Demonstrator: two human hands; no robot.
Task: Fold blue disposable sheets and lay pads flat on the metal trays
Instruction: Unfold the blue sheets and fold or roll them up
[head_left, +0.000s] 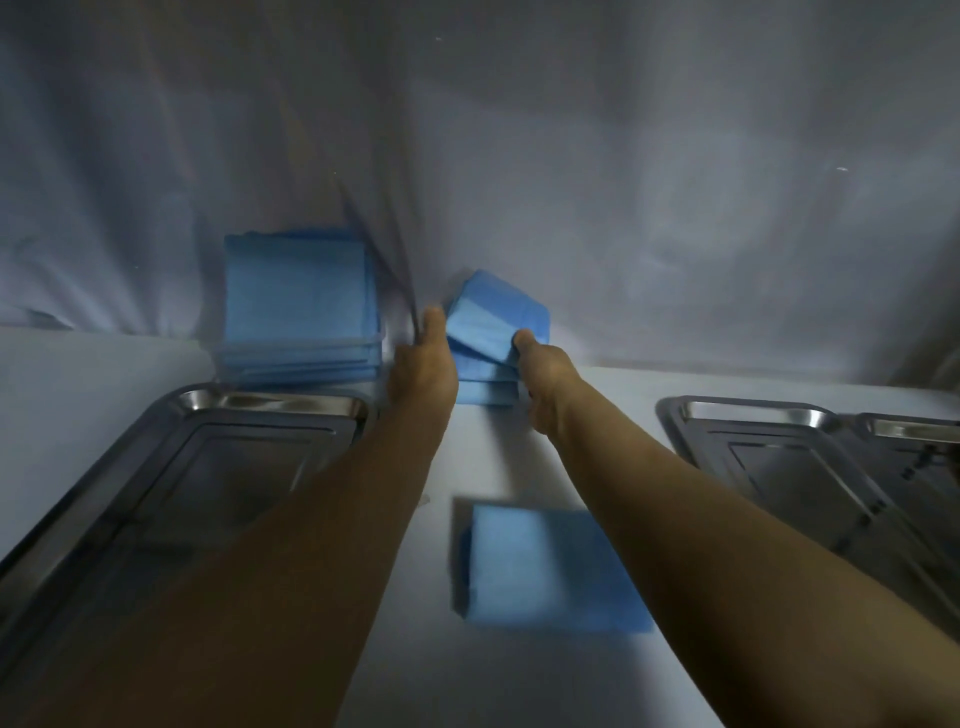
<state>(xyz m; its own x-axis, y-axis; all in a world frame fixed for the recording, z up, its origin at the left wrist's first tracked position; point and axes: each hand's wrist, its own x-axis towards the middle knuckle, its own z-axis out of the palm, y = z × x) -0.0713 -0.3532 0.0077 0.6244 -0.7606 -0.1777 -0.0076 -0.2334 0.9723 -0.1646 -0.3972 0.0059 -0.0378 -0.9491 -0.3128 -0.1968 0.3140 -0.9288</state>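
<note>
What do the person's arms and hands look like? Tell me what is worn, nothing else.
Both forearms are bare: no sleeves reach into view on the left arm or right arm. The left hand and right hand are ungloved; no watch, ring or bracelet shows, though the picture is dim.

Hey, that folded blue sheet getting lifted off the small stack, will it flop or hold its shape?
Probably floppy: the top folded sheet tilts and its layers splay where the right hand pinches it. Likely light, since a thumb pinch seems enough to raise its edge. The thin layers may slide apart.
</note>
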